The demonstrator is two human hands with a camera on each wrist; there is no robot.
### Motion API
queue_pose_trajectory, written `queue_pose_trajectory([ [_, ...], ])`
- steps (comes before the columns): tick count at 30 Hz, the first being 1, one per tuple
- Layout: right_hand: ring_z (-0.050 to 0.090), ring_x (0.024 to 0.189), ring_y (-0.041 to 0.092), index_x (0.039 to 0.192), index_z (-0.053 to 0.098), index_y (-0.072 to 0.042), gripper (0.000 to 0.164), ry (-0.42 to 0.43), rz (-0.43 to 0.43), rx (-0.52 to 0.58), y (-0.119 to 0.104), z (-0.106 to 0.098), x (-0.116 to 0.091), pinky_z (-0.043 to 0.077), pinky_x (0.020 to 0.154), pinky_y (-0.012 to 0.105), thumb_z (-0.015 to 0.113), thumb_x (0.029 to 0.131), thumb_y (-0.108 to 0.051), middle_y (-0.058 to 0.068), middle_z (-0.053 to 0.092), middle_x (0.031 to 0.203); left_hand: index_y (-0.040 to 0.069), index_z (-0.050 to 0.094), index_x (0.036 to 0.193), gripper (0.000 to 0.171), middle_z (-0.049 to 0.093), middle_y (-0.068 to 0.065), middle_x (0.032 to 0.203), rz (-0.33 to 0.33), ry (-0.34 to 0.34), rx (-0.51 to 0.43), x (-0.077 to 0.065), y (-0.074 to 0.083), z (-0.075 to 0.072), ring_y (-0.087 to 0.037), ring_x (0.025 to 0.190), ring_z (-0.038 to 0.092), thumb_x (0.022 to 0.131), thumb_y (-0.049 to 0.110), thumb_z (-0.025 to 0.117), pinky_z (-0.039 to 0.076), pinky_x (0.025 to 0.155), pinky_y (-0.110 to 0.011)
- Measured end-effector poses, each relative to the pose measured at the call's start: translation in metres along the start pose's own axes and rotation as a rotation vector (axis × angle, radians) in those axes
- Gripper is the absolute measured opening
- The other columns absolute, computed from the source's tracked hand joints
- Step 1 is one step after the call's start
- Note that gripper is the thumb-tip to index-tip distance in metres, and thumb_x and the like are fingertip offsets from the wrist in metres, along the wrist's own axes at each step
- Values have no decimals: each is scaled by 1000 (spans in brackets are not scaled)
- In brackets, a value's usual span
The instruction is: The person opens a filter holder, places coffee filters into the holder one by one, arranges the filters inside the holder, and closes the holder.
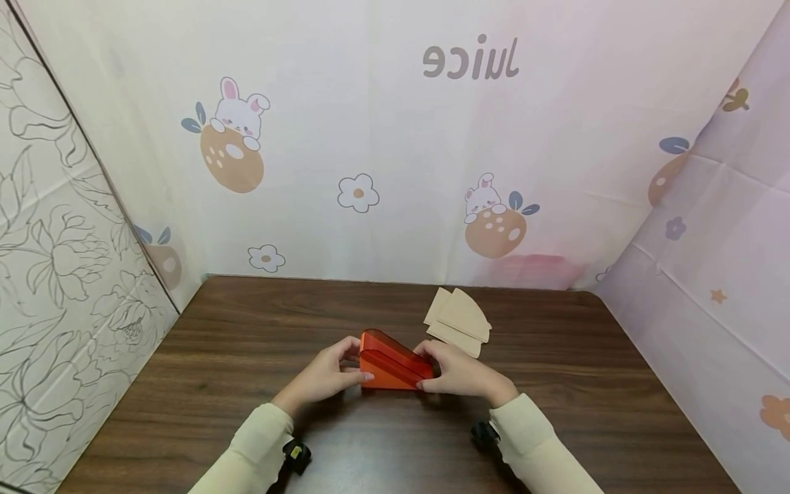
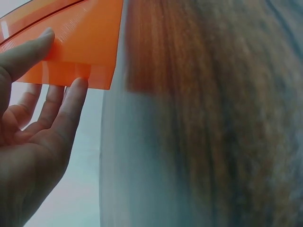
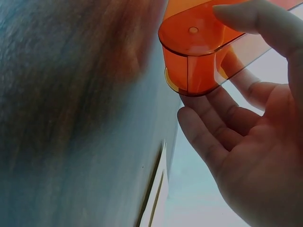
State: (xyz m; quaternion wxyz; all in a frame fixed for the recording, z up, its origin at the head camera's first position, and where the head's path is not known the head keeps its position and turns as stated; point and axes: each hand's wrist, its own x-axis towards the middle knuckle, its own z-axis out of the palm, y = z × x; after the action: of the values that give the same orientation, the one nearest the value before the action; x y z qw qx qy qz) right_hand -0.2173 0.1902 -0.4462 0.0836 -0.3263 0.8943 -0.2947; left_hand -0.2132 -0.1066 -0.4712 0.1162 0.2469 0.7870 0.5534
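An orange see-through plastic case (image 1: pixel 395 367), wedge-shaped with a rounded narrow end, stands on the table between my hands. My left hand (image 1: pixel 330 370) holds its tall left end, thumb on the near face and fingers against the end wall, as the left wrist view shows. At the low right end, my right hand (image 1: pixel 453 370) grips the case with the thumb on one face and fingers around the far side. The rounded end (image 3: pixel 196 52) shows a small round stud in the right wrist view. Several tan paper coffee filters (image 1: pixel 459 319) lie behind my right hand.
The dark wood-grain table (image 1: pixel 247 322) runs back to a printed cloth wall (image 1: pixel 370 137). More cloth hangs at the left and right sides. Each wrist carries a small black device, such as the left one (image 1: pixel 297 455). The filters lie flat, partly overlapping.
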Motion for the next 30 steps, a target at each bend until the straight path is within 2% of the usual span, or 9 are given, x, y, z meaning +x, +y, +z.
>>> queue_pose_trajectory([
  [15,59,86,11,113,61,-16,36,-19,36,29,4,6,-1,49,77,29,79,82,-19,-10,61,96,15,59,121,40,66,2,114,-1,-31,-11,1,-4,-1,-18,108,62,88,20,80,53,89,-28],
  [23,59,85,13,113,61,-16,36,-19,38,35,5,7,-1,49,77,28,79,82,-19,-9,61,96,9,59,121,40,66,-3,114,13,-25,-30,0,-4,0,-23,108,61,88,16,80,54,88,-32],
  [30,60,86,12,114,60,-16,37,-18,38,34,6,8,-1,49,77,28,79,83,-20,-10,60,96,10,59,122,40,66,-2,115,8,-14,-35,0,-4,-1,-23,108,62,88,17,80,54,88,-31],
])
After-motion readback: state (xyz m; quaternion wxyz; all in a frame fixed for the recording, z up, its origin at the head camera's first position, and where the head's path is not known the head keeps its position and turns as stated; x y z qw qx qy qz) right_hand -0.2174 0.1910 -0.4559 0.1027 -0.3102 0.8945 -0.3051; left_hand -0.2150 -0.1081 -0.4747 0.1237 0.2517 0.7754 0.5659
